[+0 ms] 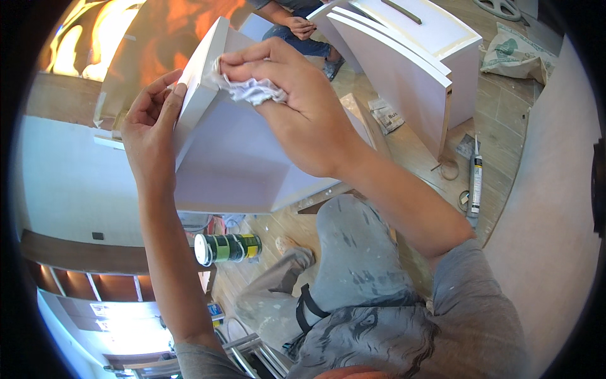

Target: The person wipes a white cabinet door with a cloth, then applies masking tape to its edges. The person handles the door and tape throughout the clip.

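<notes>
i see left hand [150, 129] gripping white box [221, 164] by its raised edge, thumb and fingertips on it. right hand [304, 110] closed around crumpled cloth [255, 92], held at same edge. box in front of person, panels already joined. i judge wiping under way, not finished; other edges perhaps left. cloth end blurred, so i can't confirm contact. curved white panels [394, 72] stand apart, far right.

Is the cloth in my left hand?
No, your right hand grips the cloth, while your left hand touches the panel.
</notes>
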{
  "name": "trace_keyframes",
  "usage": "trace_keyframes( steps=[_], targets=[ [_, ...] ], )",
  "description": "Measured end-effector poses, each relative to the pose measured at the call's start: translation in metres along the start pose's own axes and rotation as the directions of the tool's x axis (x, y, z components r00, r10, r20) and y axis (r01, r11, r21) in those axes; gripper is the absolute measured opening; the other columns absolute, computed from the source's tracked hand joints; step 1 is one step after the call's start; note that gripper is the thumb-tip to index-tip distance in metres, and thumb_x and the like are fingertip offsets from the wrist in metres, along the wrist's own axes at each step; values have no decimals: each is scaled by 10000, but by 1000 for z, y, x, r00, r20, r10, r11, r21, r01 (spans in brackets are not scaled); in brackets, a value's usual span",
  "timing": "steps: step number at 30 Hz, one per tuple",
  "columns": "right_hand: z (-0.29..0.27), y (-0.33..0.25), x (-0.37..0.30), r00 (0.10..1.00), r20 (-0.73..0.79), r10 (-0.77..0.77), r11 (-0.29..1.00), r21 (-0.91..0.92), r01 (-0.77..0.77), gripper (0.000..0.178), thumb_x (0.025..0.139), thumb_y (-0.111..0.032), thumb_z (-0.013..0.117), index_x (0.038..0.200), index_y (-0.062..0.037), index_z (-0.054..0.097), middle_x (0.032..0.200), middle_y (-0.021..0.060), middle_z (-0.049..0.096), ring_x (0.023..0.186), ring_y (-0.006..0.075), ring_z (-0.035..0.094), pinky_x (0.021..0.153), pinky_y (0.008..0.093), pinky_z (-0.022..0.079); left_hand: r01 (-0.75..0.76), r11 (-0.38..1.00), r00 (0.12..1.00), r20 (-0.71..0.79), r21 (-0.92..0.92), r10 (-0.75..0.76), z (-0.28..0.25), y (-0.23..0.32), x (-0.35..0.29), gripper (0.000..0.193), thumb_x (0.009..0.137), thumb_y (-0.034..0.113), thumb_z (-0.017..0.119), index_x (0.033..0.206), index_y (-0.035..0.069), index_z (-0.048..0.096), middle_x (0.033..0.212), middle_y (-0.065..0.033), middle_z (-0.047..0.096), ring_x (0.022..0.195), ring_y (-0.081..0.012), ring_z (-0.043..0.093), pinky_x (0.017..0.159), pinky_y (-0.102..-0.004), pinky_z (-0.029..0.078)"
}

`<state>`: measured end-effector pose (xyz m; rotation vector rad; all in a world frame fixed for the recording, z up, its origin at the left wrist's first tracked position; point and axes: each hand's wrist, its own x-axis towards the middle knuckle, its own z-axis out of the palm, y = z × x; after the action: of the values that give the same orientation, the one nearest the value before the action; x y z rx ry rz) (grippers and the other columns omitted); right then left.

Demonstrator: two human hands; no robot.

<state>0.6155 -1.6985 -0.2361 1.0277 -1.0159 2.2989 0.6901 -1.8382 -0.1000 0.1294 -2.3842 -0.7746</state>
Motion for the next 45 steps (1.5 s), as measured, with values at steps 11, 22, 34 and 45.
trace_keyframes(
  steps=[11,22,34,45],
  targets=[
    [-41,88,75,975,-91,202,895,-387,-222,250,912,-125,587,1054,53,688,1059,239,684,1045,373,662,931,417,496,-18,1000,1000,4,-10,18,-2,-5,1,303,972,171,736,1216,-9,716,934,10,664,887,-47,595,831,-200,467],
    [-1,104,95,976,52,213,890,-422,-172,266,869,-131,607,1031,38,732,1158,226,675,1056,362,665,925,420,508,-17,1000,1000,23,5,17,0,-2,1,270,969,175,733,1165,-11,739,965,-16,698,899,-57,618,834,-203,477],
    [4,62,44,995,-23,-98,908,-411,80,304,830,4,588,1084,24,752,1209,169,668,1088,360,661,971,416,517,-7,1000,999,32,-13,7,0,-4,1,254,962,185,741,1130,-6,750,963,-20,710,887,-60,629,824,-210,491],
    [-5,6,2,990,85,-109,949,-286,129,347,796,51,634,1129,25,728,1166,155,661,1121,346,646,954,413,527,23,999,999,22,32,-23,-3,-3,-2,252,968,189,732,1124,-8,750,970,-28,723,894,-66,635,827,-213,492]
  ],
)
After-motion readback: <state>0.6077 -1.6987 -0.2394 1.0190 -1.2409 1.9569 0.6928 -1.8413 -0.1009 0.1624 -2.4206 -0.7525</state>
